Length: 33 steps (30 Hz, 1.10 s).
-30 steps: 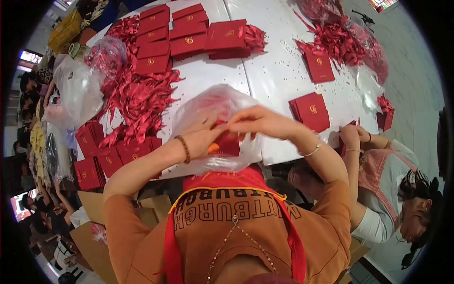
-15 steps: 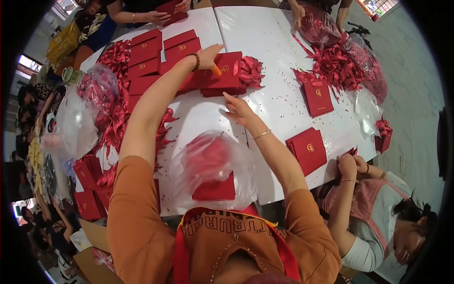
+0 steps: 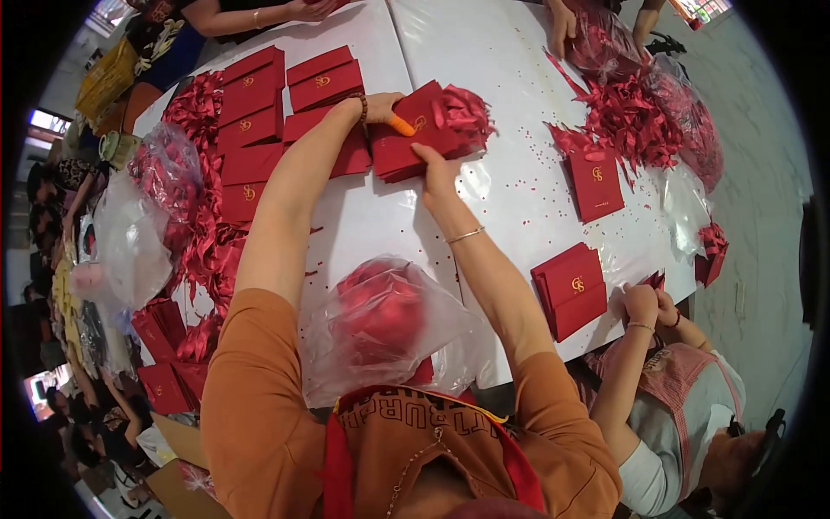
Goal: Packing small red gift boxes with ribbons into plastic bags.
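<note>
Left hand reaches farther out, arm long and slanting inward, wrist bent so the hand turns rightward. Its orange-capped thumb lies on top of a stack of red card sleeves; other fingers mostly hidden at the stack's left side. Right hand comes in from the near side, forearm angled inward, thumb on the top face, fingers partly out of sight. As I see it, both hands grip that stack.

Stack sits ahead of the person, far-middle of the white surface, skewed. Ribboned end points right; long axis looks roughly left-to-right, right end angled slightly away, though red ribbons cover part.

Just left, more red stacks. Nearer the body, a clear plastic bag around a red bundle. Right, another stack near a co-worker's hands.
</note>
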Each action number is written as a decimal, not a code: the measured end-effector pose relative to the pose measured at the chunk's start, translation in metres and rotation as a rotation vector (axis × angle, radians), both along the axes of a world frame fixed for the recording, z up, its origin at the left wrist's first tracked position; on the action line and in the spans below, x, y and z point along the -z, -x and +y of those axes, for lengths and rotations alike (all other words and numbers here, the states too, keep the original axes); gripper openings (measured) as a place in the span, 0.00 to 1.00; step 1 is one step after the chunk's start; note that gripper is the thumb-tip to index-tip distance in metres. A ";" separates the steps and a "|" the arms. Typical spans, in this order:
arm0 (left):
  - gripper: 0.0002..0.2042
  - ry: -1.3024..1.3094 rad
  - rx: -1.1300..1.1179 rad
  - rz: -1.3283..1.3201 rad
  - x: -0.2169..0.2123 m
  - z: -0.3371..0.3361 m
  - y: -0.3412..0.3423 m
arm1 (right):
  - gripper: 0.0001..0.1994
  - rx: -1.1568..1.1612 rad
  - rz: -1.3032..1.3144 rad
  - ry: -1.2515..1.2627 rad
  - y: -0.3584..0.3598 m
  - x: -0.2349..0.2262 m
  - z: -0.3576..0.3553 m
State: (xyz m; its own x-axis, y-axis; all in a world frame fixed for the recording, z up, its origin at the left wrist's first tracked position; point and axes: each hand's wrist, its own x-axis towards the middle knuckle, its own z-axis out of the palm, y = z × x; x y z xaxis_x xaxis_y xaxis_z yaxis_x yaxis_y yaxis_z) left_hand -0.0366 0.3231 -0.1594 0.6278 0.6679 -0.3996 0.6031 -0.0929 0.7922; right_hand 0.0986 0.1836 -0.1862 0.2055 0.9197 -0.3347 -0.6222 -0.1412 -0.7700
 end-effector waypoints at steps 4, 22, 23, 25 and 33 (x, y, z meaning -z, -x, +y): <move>0.32 -0.063 -0.052 -0.116 -0.019 -0.011 -0.025 | 0.26 0.074 -0.047 -0.114 -0.040 -0.004 0.015; 0.26 -0.549 -0.178 0.244 -0.077 -0.172 0.019 | 0.15 -0.822 -0.608 0.241 -0.088 -0.061 -0.103; 0.24 -0.650 -0.172 0.244 -0.075 -0.184 0.021 | 0.16 -0.927 -0.779 0.040 -0.090 -0.071 -0.105; 0.24 -0.682 -0.086 0.320 -0.077 -0.193 0.015 | 0.22 -0.967 -1.097 -0.390 -0.090 -0.089 -0.104; 0.33 -0.696 0.097 0.417 -0.084 -0.202 0.001 | 0.51 -0.676 -1.188 -0.743 -0.072 -0.062 -0.067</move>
